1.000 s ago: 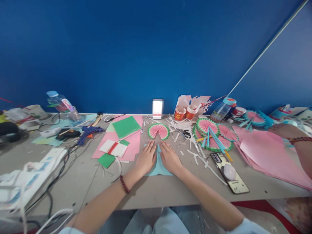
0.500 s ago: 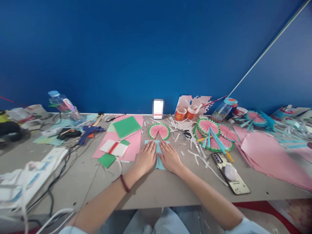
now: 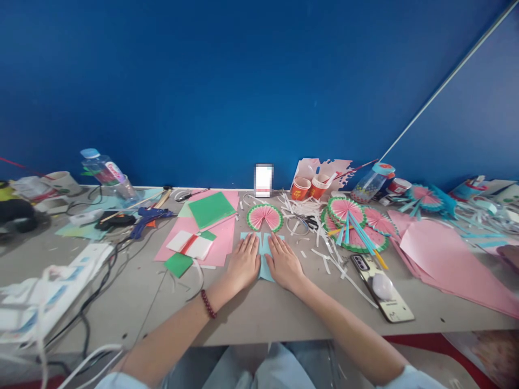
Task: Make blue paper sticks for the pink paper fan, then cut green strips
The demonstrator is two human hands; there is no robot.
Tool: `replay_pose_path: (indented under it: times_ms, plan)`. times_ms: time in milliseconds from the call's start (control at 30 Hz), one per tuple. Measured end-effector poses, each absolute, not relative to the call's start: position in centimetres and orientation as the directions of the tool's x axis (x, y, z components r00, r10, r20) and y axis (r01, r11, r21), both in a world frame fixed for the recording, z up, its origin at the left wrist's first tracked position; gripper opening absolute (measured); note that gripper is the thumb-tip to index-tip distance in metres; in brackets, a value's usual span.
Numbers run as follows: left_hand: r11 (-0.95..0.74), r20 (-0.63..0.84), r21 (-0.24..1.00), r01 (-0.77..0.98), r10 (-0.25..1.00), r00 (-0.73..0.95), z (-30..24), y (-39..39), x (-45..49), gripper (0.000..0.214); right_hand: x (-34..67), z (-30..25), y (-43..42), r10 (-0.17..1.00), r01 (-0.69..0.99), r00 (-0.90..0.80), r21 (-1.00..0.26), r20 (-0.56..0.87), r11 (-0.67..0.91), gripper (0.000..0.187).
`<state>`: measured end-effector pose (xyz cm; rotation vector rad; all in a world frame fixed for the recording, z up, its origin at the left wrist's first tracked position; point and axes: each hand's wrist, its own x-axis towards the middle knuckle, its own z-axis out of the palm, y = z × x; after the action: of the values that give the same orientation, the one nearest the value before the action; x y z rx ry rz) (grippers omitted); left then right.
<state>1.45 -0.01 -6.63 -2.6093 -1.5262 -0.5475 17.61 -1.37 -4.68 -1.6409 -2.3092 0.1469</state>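
1. Light-blue paper (image 3: pixel 263 243) was held flat on the grey counter (image 3: pixel 251 316), near its front edge, beneath both hands.
2. It was pressed on its left half by the left hand (image 3: pixel 243 263), palm down, the fingers (image 3: pixel 250 246) straight and close together, nothing pinched.
3. Its right half was covered likewise by the right hand (image 3: pixel 284 265), the fingers (image 3: pixel 275 246) flat and closed up.
4. A watermelon fan (image 3: pixel 264 217) was seen at twelve o'clock, just beyond the paper.
5. A pink sheet (image 3: pixel 221 240) was laid at ten o'clock, a phone (image 3: pixel 383 289) at four o'clock.
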Motion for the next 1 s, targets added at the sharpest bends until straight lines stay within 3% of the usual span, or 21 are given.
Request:
replay_pose_path:
  times_ms: [200,367,633,1000]
  plan:
    - [-0.520,0.308,0.195,0.831,0.837,0.452,-5.4,0.2,1.2,0.047,18.3,-4.5,-0.8,0.912,0.880,-0.336,-0.268,0.234,0.393,0.049]
    - [-0.529,0.332,0.219,0.820,0.830,0.448,-4.3,0.4,1.0,0.036,18.4,-3.8,-0.3,0.876,0.853,-0.362,-0.266,0.319,0.449,0.033]
    - [-0.532,0.298,0.160,0.831,0.829,0.473,-5.5,0.6,1.3,0.046,17.8,-4.6,-0.6,0.904,0.876,-0.371,-0.243,0.214,0.417,0.050]
    - [-0.516,0.293,0.075,0.853,0.829,0.475,-5.9,0.4,1.2,0.049,17.6,-4.4,-1.0,0.929,0.905,-0.334,-0.220,0.159,0.363,0.053]
